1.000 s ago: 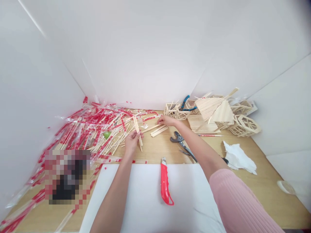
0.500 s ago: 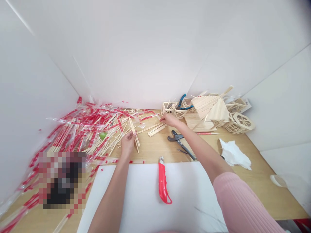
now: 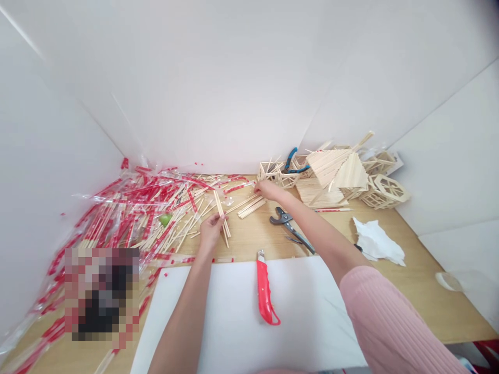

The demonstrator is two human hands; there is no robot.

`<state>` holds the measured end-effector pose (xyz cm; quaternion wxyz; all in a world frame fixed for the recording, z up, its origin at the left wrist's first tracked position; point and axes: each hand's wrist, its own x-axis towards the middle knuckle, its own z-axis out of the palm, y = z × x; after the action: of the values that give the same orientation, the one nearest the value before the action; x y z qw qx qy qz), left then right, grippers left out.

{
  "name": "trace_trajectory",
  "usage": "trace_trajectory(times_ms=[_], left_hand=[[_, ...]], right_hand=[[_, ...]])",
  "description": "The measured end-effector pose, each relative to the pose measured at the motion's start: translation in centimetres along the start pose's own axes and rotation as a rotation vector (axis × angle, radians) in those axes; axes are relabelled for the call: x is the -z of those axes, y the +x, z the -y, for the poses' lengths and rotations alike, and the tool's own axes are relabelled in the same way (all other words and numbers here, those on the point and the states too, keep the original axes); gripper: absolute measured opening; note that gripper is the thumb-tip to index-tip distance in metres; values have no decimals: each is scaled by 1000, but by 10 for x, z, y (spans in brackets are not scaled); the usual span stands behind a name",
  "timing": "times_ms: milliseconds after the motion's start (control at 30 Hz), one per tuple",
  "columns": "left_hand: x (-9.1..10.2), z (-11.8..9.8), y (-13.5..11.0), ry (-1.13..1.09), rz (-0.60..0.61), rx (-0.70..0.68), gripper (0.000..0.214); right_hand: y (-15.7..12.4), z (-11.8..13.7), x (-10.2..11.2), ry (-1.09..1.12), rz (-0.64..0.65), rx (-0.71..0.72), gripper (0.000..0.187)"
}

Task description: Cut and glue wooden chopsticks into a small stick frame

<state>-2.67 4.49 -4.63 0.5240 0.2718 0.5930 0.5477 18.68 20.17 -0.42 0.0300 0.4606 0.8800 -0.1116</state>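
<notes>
My left hand [image 3: 211, 228] is closed round a few pale wooden chopsticks [image 3: 219, 202], which stand up at a slant from its fingertips. Farther off and to the right, my right hand [image 3: 267, 190] has its fingers pinched together at the upper end of a thin chopstick [image 3: 240, 203]; the fingertips are partly hidden. Just below that hand, a short row of chopsticks [image 3: 251, 206] lies side by side on the wooden table [image 3: 249, 236]. Between my arms a red-handled cutter [image 3: 265, 291] rests on a white sheet [image 3: 230, 317].
Many chopsticks in red-and-clear wrappers [image 3: 128, 208] spread across the left, with a green object [image 3: 165, 219] among them. Grey pliers [image 3: 292, 228] lie under my right forearm. At the back right are blue-handled pliers [image 3: 291, 160], stick frameworks [image 3: 384, 191], slatted panels [image 3: 329, 165] and white tissue [image 3: 378, 241].
My left hand has shifted slightly right with its chopsticks. My right hand has moved a little left over the stick ends. The view itself has shifted slightly.
</notes>
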Motion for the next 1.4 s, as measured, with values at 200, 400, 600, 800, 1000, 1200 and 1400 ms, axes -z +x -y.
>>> trace_trajectory(times_ms=[200, 400, 600, 800, 1000, 1200, 1400], left_hand=[[-4, 2, 2, 1, 7, -20, 48], [-3, 3, 1, 26, -4, -9, 51], [-2, 4, 1, 32, -7, -38, 49], [-6, 2, -1, 29, -14, -59, 41], [-8, 0, -5, 37, -7, -60, 44], [-9, -4, -6, 4, 51, -17, 50], [-8, -5, -7, -49, 122, 64, 54]], right_hand=[[-31, -25, 3, 20, -24, -78, 22], [-45, -26, -12, 93, -40, -102, 20], [-52, -28, -16, 149, -60, -129, 22], [-55, -33, -11, 128, -28, -165, 14], [-49, -28, -11, 131, -3, -147, 13], [-45, -27, -17, 150, -40, -113, 17], [-40, -26, -16, 171, -25, -64, 14]])
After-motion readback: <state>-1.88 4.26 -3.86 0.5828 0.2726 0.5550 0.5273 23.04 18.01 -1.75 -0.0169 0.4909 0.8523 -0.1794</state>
